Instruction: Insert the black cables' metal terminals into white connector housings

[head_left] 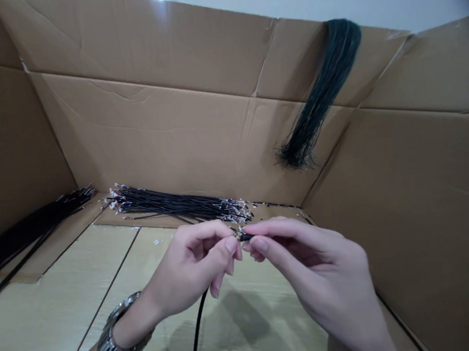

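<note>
In the middle of the head view, my two hands meet at the tips. My left hand (186, 275) is closed in a pinch, and a long black cable (197, 330) runs down from beneath it toward the bottom edge. Thumb and index finger of my right hand (328, 269) pinch a short black cable end (246, 237). Small, light-coloured wire ends (238, 233) show between the fingertips of both hands. Whether the piece on the right belongs to the hanging cable is hidden by my fingers. A metal watch sits on my left wrist.
A bundle of cut black cables (170, 202) with stripped ends lies behind my hands. More long black cables (22, 231) lie at the left. Dark green thin strands (330, 87) hang over the cardboard wall (169, 110), which encloses the work surface (114, 266).
</note>
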The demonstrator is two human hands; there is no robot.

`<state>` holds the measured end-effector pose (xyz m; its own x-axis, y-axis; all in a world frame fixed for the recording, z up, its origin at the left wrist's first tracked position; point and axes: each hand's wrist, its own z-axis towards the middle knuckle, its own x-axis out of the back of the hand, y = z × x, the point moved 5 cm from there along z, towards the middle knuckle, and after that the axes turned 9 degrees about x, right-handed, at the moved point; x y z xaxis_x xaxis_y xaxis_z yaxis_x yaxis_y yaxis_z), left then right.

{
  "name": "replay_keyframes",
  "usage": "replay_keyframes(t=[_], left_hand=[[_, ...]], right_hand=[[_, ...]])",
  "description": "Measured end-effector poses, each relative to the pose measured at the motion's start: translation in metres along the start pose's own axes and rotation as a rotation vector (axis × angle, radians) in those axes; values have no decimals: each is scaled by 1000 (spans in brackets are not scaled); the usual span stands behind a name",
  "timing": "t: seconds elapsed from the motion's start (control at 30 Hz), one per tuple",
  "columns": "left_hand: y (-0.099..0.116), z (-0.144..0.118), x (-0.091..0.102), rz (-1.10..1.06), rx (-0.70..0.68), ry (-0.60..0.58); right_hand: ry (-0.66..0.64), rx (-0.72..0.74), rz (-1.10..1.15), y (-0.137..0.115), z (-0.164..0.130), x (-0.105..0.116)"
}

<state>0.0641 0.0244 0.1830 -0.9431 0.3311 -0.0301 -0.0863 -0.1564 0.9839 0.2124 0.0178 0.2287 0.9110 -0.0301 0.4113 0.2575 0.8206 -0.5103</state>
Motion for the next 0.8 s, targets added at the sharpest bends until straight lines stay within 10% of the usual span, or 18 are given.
replay_keyframes(t=[0.8], left_hand=[[11, -16, -10, -76, 192, -263]], right_hand=[[0, 110, 17, -13, -6, -1]])
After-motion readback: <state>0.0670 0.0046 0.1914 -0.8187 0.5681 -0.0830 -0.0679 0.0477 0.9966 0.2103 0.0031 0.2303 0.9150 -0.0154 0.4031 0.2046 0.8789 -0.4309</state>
